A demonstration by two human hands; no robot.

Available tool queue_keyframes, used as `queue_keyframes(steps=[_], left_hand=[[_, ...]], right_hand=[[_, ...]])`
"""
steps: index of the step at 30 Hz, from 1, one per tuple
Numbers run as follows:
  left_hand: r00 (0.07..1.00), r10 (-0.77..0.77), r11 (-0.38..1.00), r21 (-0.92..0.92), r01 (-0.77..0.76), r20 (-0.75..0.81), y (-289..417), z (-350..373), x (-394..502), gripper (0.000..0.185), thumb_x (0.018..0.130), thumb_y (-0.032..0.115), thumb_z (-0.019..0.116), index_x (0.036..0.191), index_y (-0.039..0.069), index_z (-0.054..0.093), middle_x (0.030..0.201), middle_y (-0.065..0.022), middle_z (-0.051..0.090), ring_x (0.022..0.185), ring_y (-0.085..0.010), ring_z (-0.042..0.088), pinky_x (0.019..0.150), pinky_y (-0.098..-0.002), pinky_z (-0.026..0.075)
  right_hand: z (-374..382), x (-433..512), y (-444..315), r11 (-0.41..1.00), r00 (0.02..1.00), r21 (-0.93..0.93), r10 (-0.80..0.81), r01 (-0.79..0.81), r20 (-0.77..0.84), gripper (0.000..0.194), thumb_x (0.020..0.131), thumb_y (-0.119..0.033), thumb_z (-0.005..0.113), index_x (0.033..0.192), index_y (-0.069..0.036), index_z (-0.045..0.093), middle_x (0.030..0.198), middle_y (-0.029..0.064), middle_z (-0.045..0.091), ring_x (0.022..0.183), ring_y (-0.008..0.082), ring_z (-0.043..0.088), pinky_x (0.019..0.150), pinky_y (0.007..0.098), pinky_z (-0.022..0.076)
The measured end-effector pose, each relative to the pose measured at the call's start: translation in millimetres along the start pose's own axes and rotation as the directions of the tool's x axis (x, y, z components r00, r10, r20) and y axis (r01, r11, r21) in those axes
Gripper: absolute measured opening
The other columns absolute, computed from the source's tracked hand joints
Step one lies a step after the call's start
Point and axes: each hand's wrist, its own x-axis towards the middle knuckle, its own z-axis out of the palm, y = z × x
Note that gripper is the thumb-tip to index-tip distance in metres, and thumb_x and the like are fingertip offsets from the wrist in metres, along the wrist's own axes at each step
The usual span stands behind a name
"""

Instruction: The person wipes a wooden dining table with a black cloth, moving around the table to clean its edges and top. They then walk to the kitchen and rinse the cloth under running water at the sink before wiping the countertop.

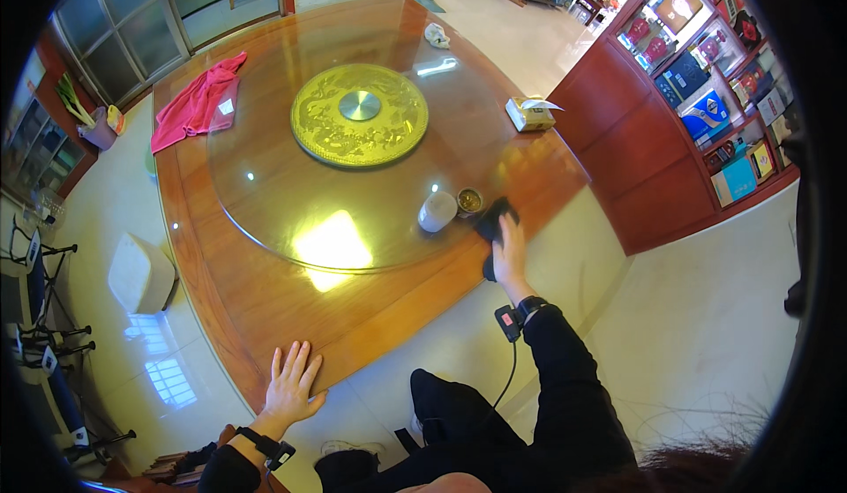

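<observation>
My right hand (509, 255) grips a black cloth (496, 220) at the near right edge of the wooden table (403, 308). Part of the cloth hangs over the edge below my fingers. My left hand (292, 384) rests palm down on the table's near left corner, fingers spread and holding nothing. Just beyond the cloth, a white cylindrical container (437, 212) and a small open jar (470, 200) with brownish contents stand side by side on the glass turntable (265, 195). At its centre sits a round gold disc (357, 142) with raised patterns and a metal hub.
A pink cloth (198, 106) drapes over the table's far left side. A tissue pack (531, 116) and a crumpled white cloth or tissue (436, 36) lie to the right. A white stool (140, 273) stands on the left floor; a red-brown cabinet (622, 142) flanks the right.
</observation>
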Motion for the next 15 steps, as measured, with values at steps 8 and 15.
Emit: queue_keyframes(steps=[8,15], left_hand=[[0.993,-0.085,0.984,0.166,0.071,0.082,11.4,3.5,9.7,0.086,0.076,0.053,0.075,0.144,0.007,0.050,0.156,-0.0243,0.036,0.147,-0.0409,0.030,0.120,-0.0632,0.015],[0.927,-0.208,0.941,0.324,0.103,0.311,24.2,-5.9,19.5,0.085,0.084,0.053,0.068,0.151,0.008,0.042,0.162,-0.0230,0.024,0.151,-0.0400,0.019,0.121,-0.0635,0.009]], right_hand=[[-12.6,3.9,-19.1,0.996,0.995,0.018,0.091,-0.092,0.047,0.069,0.083,-0.004,0.067,0.147,-0.006,0.041,0.157,0.0180,0.036,0.142,0.0500,0.031,0.122,0.0540,0.0206],[-30.1,13.7,-30.8,0.992,0.986,-0.004,0.122,-0.123,0.111,0.074,0.078,-0.004,0.075,0.144,-0.003,0.043,0.155,0.0204,0.037,0.141,0.0496,0.031,0.122,0.0550,0.0202]])
